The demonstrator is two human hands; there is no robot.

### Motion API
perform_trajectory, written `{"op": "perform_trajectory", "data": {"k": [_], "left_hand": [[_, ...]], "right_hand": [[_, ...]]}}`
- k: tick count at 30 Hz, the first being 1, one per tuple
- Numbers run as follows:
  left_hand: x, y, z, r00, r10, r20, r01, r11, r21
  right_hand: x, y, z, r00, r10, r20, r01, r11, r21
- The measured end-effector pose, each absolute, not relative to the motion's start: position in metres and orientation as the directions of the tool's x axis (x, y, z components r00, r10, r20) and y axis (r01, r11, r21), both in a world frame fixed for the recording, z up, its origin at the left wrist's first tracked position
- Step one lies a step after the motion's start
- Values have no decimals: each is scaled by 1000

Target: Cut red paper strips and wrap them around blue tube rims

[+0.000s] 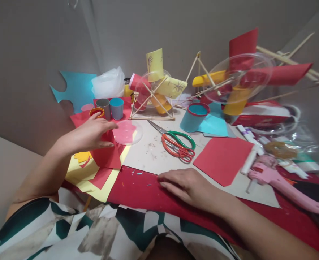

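Observation:
My left hand (pixel 93 131) hovers over red paper (pixel 106 155) at the left, fingers apart. One finger overlaps a small yellow-rimmed cup (pixel 97 111); whether it touches cannot be made out. Just behind are a grey cup (pixel 104 108) and a blue cup (pixel 117 109). A clear plastic lid (pixel 128 132) lies right beside those fingertips. My right hand (pixel 189 186) rests palm down on the red table cover (pixel 137 196), fingers stretched out, holding nothing. Beyond it lie green-and-orange-handled scissors (pixel 172 141) and a red paper sheet (pixel 224 159).
A stick-framed wheel with paper blades (pixel 155 88) stands at the back; a larger one (pixel 237 77) is right of it. A blue cylinder with a red rim (pixel 194 117) stands mid-table. A pink glue gun (pixel 281 182) and glue sticks lie at right, yellow paper (pixel 80 171) at left.

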State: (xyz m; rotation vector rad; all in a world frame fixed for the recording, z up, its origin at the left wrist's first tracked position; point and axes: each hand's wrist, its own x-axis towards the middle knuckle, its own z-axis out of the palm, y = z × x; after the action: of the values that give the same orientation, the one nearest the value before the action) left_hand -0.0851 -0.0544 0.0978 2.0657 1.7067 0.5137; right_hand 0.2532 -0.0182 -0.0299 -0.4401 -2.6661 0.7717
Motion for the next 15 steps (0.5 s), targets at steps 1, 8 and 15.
{"op": "perform_trajectory", "data": {"k": [1, 8, 15], "left_hand": [[-87, -54, 93, 183, 983, 13, 842, -163, 515], [-72, -63, 98, 311, 943, 118, 838, -331, 434], [-14, -55, 106, 10, 853, 522, 485, -461, 744]], "right_hand": [[253, -18, -30, -899, 380, 219, 201, 800, -565], [255, -19, -31, -850, 457, 261, 206, 745, -635], [258, -11, -27, -631, 747, 209, 38, 299, -954]]}}
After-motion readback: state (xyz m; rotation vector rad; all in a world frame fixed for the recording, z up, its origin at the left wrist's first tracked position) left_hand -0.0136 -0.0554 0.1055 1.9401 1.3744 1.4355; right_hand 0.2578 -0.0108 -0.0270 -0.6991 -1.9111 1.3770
